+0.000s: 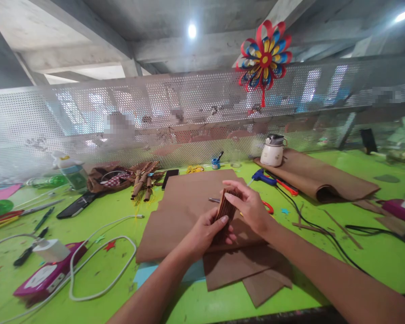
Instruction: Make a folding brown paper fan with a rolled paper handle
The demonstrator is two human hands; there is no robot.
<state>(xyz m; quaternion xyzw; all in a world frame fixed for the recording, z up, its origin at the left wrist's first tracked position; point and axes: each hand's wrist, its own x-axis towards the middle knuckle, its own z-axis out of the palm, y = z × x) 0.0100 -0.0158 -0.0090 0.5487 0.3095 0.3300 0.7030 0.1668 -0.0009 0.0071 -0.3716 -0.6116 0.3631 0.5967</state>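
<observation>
A small, tightly pleated brown paper bundle (227, 208) is held up above the table between both hands. My left hand (212, 229) wraps round its lower end, thumb across the front. Around the upper end curl the fingers of my right hand (249, 200), pressing on the pleats. Beneath them lie large flat sheets of brown paper (182, 202) and smaller brown pieces (232, 267), with a light blue sheet (192, 272) partly covered. Behind the bundle, the tip of a metal tool (213, 200) shows; red-handled scissors (267, 207) are mostly hidden by my right hand.
A blue glue gun (263, 177) trails a black cable on the right, beside a brown paper roll (324, 175) and a white jug (272, 150). At left are a purple power strip (47, 274), a white cable (133, 243) and rolled paper sticks (142, 182).
</observation>
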